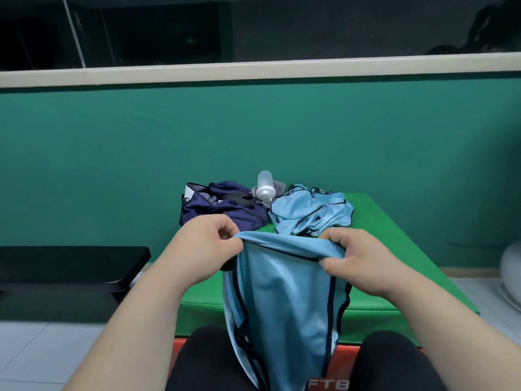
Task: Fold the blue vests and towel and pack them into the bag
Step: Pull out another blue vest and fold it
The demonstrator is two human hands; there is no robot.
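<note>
L hand & R hand are pinching top edge of blue vest, fingers clamped on fabric; it's hanging over green mat. More vests are lying beside navy bag. Orange pad is showing "FTB".

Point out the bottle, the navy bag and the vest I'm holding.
bottle (265,182): head view, on its clear body.
bag (225,206): head view, on its navy top fabric.
held vest (284,292): head view, on the hanging front panel.

Both hands raised, left, right, fingers curled, pinching
</note>
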